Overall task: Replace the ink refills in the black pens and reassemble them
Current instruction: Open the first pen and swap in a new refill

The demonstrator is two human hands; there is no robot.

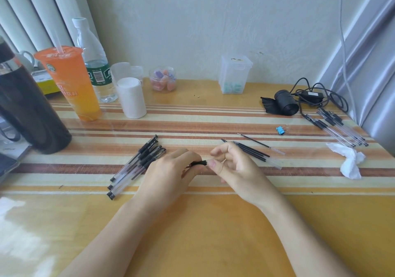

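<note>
The pen (pixel 198 163) sat low over the striped table (pixel 213 114), at the middle, and only its black grip section showed between your hands. Your left hand (pixel 168 170) was closed around one end; your right hand (pixel 233 165) pinched the other with thumb and forefinger. You looked to be twisting the pen together or apart; which, I cannot tell. Loose refills (pixel 250 151) lay just beyond your right hand, a row of pens (pixel 136 165) beside your left. The next move likely called for a straight, gentle turn.
</note>
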